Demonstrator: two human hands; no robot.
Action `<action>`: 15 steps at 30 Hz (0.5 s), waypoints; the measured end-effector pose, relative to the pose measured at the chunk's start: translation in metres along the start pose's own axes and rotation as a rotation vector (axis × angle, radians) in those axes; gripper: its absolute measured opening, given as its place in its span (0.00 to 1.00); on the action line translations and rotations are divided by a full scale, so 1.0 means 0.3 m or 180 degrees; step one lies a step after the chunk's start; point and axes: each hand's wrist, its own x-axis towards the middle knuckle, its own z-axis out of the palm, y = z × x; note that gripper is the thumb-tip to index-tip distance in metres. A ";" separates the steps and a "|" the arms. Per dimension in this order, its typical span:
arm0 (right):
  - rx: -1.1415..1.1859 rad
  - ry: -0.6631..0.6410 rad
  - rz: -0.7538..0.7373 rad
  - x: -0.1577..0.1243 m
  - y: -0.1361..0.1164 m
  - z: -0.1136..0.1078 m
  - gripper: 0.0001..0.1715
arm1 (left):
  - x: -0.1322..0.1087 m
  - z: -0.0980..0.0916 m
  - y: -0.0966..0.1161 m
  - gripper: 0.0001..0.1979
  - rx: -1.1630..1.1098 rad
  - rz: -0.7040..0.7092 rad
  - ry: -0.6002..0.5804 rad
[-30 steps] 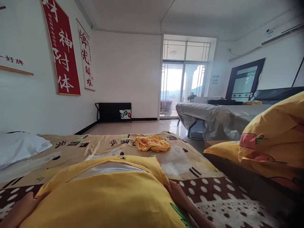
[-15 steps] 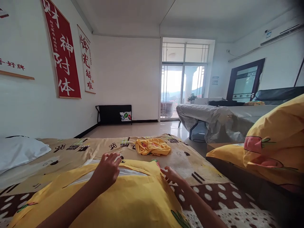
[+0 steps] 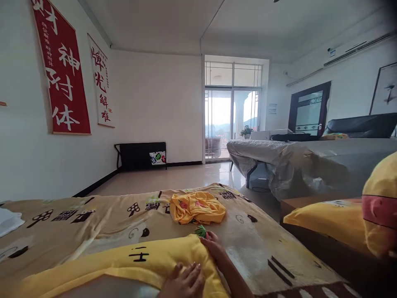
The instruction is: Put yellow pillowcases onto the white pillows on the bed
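A yellow pillow [image 3: 139,260] in a fruit-print case lies across the patterned bed sheet [image 3: 93,223] in front of me. My left hand [image 3: 183,281] rests flat on the pillow's near right part, fingers spread. My right hand [image 3: 214,247] is at the pillow's far right corner, fingers curled over the edge of the case by a green leaf print. A crumpled yellow cloth [image 3: 197,207] lies on the sheet just beyond that corner.
A white pillow [image 3: 8,221] shows at the left edge. Two yellow pillows [image 3: 335,219] sit on a wooden surface to the right. Beyond stand a table under a grey cover [image 3: 294,159], a black bench [image 3: 141,155] by the wall, and glass doors.
The view has shifted forward and to the right. My left hand moved right and nearer on the pillow. My right hand closed on the pillow's far right corner.
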 end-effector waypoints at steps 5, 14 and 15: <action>-0.0407 0.0012 -0.0170 0.064 0.051 -0.016 0.18 | -0.076 0.198 0.060 0.19 0.0668 -0.0330 0.2502; -0.2053 0.0177 -0.1023 -0.117 -0.212 0.011 0.23 | -0.025 0.167 0.083 0.18 0.0339 -0.0472 0.2571; -0.1892 -0.0036 -0.1109 -0.153 -0.228 0.052 0.22 | -0.039 0.175 0.089 0.18 0.0255 -0.0462 0.2536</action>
